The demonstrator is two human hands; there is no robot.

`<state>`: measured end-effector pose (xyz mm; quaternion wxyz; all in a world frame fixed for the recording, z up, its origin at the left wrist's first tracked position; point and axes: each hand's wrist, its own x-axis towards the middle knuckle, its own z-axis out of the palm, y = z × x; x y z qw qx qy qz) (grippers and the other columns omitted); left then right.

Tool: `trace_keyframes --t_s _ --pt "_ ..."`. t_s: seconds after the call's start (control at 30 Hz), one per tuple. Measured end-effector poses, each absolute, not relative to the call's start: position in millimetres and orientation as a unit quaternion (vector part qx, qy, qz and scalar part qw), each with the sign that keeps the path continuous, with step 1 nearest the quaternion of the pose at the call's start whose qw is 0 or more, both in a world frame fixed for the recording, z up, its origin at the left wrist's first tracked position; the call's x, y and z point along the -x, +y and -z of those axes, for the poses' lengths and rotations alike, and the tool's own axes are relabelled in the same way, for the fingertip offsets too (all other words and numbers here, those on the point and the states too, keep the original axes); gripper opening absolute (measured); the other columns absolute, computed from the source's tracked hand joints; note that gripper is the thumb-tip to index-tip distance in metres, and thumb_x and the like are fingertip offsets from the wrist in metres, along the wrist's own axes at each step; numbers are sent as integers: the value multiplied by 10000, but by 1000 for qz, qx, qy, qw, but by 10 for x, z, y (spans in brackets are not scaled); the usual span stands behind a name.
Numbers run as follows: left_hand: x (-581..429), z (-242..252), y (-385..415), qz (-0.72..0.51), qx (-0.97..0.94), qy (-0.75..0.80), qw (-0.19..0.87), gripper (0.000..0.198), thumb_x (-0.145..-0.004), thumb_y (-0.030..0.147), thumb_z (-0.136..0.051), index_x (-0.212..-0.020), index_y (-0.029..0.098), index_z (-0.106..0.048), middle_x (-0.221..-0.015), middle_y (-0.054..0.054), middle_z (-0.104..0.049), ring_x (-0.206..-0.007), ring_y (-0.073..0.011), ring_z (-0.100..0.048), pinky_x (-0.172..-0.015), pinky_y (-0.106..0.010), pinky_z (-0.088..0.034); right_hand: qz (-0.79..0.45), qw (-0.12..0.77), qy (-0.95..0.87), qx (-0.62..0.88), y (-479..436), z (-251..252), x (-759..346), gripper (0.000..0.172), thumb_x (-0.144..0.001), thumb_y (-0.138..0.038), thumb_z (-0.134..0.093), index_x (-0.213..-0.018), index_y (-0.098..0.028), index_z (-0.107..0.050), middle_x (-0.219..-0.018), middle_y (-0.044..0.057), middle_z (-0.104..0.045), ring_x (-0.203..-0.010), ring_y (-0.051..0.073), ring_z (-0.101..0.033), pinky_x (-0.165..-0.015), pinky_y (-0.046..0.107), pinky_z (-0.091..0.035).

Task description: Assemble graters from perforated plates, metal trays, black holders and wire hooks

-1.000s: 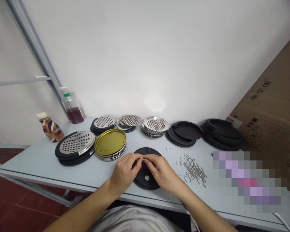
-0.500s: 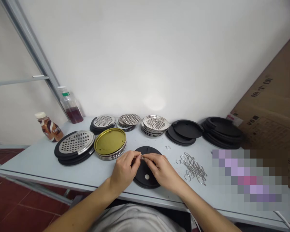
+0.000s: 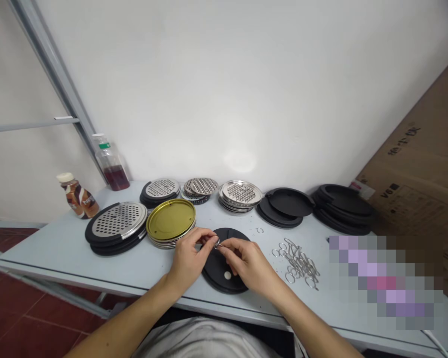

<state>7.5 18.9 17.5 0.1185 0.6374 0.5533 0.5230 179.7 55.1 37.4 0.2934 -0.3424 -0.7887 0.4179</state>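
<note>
Both hands meet over a black round disc (image 3: 224, 263) lying near the table's front edge. My left hand (image 3: 188, 261) and my right hand (image 3: 246, 263) pinch a small metal ring (image 3: 217, 244) between their fingertips, just above the disc. A small white dot (image 3: 227, 275) shows on the disc, below the hands. A loose pile of metal rings and clips (image 3: 298, 261) lies to the right of my right hand. One single ring (image 3: 260, 230) lies apart behind the disc.
On the grey table (image 3: 59, 248) stand stacks of perforated steel discs in black rims (image 3: 115, 226), gold lids (image 3: 170, 219), steel discs (image 3: 241, 193) and black discs (image 3: 285, 204) (image 3: 343, 206). Two bottles (image 3: 76, 196) (image 3: 110, 164) stand at the left. A cardboard box (image 3: 421, 169) leans at the right.
The hands have shifted slightly left and the ring is now turned between the fingertips. The stacks on the table have not moved.
</note>
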Motion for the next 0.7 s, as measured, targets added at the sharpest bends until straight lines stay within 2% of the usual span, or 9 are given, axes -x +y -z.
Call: trace_keyframes --t_s 0.17,0.33,0.4,0.47,0.6,0.7 --pt "-81 -200 147 -517 -655 532 144 117 -934 236 -600 -963 200 -708 -913 -25 -740 -857 -168 -690 -807 -264 -524 -466 309 -747 359 569 -331 -1795 287 -959 -384 -498 -797 -192 -636 -552 -48 -508 -469 105 -476 -493 225 -361" --pt "-76 -188 144 -535 -672 497 124 139 -897 163 -641 -990 212 -731 -936 -29 -744 -882 -169 -691 -832 -270 -521 -460 311 -745 371 566 -329 -1794 274 -941 -375 -528 -779 -185 -640 -524 -45 -524 -476 109 -500 -492 222 -366" --pt "-72 -184 151 -544 -679 480 112 151 -897 147 -639 -988 213 -740 -925 -31 -742 -863 -165 -691 -815 -268 -524 -449 321 -744 377 565 -326 -1791 209 -919 -347 -561 -806 -187 -636 -547 -42 -549 -500 113 -531 -507 221 -392" --pt "-74 -189 153 -547 -688 464 104 159 -898 137 -638 -991 214 -742 -914 -33 -737 -850 -163 -688 -804 -268 -524 -446 345 -734 378 564 -325 -1787 115 -875 -306 -619 -900 -194 -623 -650 -32 -602 -543 115 -572 -525 218 -432" --pt "-91 -217 140 -551 -703 441 91 176 -896 105 -629 -998 208 -730 -915 -37 -729 -857 -161 -681 -810 -270 -522 -470 362 -724 352 542 -343 -1787 304 -822 -247 -671 -1111 -235 -576 -983 10 -679 -544 90 -615 -515 213 -479" --pt "-97 -234 125 -555 -708 429 84 170 -891 88 -623 -976 199 -720 -913 -39 -726 -864 -161 -680 -812 -269 -521 -497 339 -726 334 517 -355 -1786 294 -860 -267 -626 -1151 -259 -587 -1058 18 -692 -452 63 -581 -430 201 -442"
